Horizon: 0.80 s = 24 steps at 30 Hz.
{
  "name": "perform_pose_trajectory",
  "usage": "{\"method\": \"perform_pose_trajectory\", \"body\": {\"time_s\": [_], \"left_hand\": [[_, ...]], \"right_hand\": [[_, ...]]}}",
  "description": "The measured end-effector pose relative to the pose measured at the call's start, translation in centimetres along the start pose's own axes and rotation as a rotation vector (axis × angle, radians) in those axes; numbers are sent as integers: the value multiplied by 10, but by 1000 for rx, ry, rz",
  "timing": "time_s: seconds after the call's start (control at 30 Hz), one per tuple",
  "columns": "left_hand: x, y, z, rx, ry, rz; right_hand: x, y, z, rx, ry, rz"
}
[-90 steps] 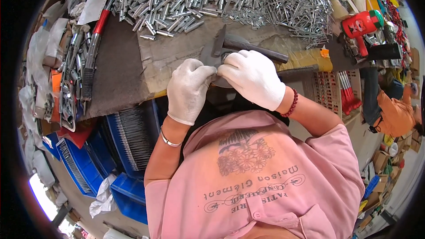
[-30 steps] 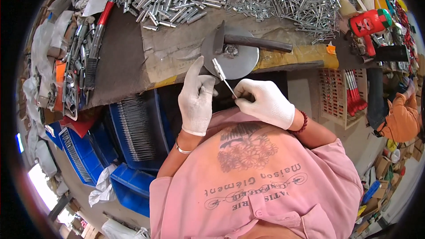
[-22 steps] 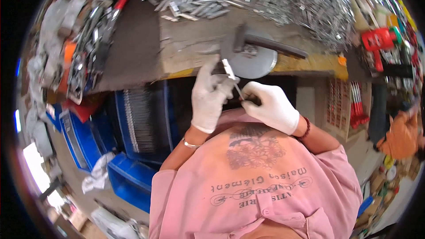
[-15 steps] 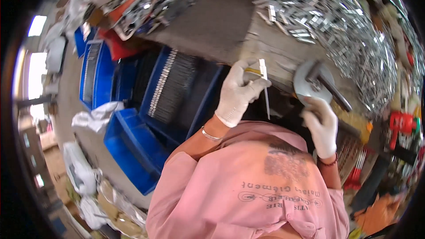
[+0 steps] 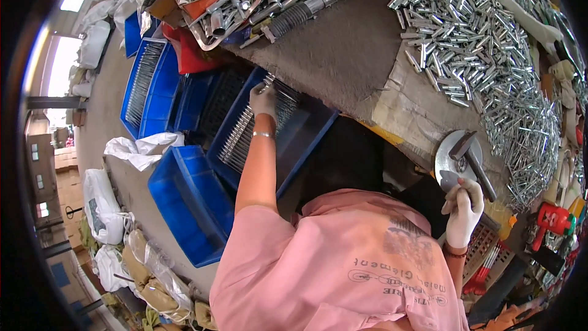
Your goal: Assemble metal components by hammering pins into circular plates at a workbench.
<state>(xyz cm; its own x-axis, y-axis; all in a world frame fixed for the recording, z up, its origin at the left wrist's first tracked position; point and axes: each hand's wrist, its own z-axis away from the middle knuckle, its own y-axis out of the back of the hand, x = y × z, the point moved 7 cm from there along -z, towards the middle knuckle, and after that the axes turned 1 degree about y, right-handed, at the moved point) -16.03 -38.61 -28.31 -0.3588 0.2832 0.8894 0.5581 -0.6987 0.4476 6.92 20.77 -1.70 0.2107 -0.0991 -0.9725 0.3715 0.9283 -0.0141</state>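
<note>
My left hand (image 5: 263, 101), in a white glove, reaches over a blue bin (image 5: 304, 158) at the left. Its fingers are closed at the top of a metal rod (image 5: 269, 78), at the far end of a row of similar metal rods (image 5: 235, 147) packed inside. The palm side is hidden. At the right, my right hand (image 5: 463, 211), also gloved, has its fingers curled together beside a round metal disc (image 5: 445, 153). What they hold, if anything, does not show. A hammer (image 5: 479, 168) lies across that disc.
Loose short metal tubes (image 5: 456, 30) form a large heap on the bench (image 5: 349, 55). Thinner metal pieces (image 5: 533, 165) are piled to its right. More blue bins (image 5: 190, 202) stand at the left. A red tool (image 5: 553, 219) sits at the far right.
My left hand has moved left from in front of my chest to the blue bin, taking the metal rod along. My right hand has curled its fingers beside the disc. The view has shifted.
</note>
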Motion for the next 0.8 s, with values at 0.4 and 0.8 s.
{"method": "perform_pose_trajectory", "body": {"time_s": [0.4, 0.8], "left_hand": [[-31, 129, -62, 242, -247, -31], [337, 12, 189, -207, -716, 92]], "right_hand": [[-11, -2, -5, -158, -49, -66], [-72, 8, 3, 148, 556, 845]]}}
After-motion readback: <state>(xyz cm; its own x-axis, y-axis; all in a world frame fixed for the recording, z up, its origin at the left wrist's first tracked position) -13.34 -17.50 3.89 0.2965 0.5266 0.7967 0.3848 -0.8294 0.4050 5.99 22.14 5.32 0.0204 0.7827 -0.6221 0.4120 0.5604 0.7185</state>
